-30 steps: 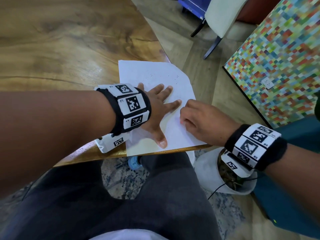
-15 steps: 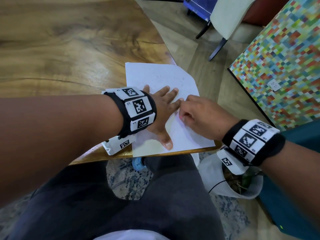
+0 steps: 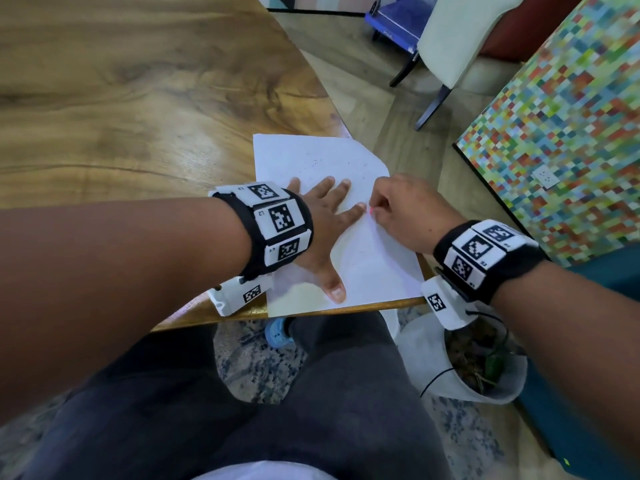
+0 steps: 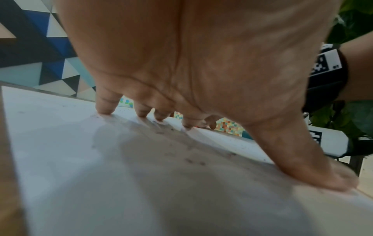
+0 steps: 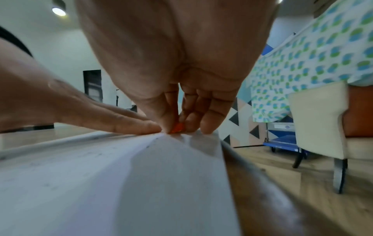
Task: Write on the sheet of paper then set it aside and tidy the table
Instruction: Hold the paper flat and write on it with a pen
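A white sheet of paper (image 3: pixel 374 265) lies at the near right corner of the wooden table (image 3: pixel 138 98), with faint small marks on it. My left hand (image 3: pixel 325 220) lies flat on the sheet, fingers spread and thumb out, pressing it down (image 4: pixel 101 159). My right hand (image 3: pixel 401 213) rests on the sheet's right part with curled fingers. Its thumb and fingers pinch a small orange-red writing tip (image 5: pixel 177 128) against the paper (image 5: pixel 101 175), right beside my left index fingertip (image 5: pixel 141 127). Most of the writing tool is hidden in the hand; only a red dot (image 3: pixel 371 210) shows from above.
The table's right edge (image 5: pixel 252 175) runs just beside my right hand. On the floor below stands a white plant pot (image 3: pixel 464 362). A cream chair (image 3: pixel 464 39), a blue cart (image 3: pixel 394 19) and a multicoloured mosaic panel (image 3: pixel 561 133) stand to the right. My legs are under the table.
My right hand has slid up the sheet until it touches my left index fingertip, and the red tip now shows. The left hand stays flat on the paper.
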The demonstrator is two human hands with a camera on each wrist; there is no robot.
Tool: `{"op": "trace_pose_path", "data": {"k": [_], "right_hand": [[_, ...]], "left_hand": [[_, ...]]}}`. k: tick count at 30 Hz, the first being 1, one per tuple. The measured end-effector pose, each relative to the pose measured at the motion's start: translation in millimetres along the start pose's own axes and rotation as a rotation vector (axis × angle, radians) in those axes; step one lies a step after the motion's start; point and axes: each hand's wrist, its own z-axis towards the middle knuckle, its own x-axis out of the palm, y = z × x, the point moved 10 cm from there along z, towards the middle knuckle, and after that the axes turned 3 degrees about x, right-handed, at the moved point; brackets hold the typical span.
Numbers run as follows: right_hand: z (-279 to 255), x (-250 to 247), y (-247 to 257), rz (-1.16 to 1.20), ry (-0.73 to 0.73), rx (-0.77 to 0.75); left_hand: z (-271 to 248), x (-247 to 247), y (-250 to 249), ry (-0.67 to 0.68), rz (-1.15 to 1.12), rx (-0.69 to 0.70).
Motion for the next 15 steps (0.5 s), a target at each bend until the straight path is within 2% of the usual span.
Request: {"op": "trace_pose_path", "data": {"k": [6, 9, 12, 15], "right_hand": [[-21, 7, 5, 0.057, 0.068, -0.065], [-37, 11, 11, 0.076, 0.122, -0.116], [-53, 15, 28, 0.06, 0.152, -0.192], [-69, 24, 54, 0.008, 0.177, -0.288]], "left_hand": [[-12, 4, 2, 0.027, -0.018, 0.015], [-18, -8, 3, -0.017, -0.003, 0.022], [-21, -10, 12, -0.058, 0.021, -0.029], [-21, 2, 26, 0.009, -0.018, -0.09]]}}
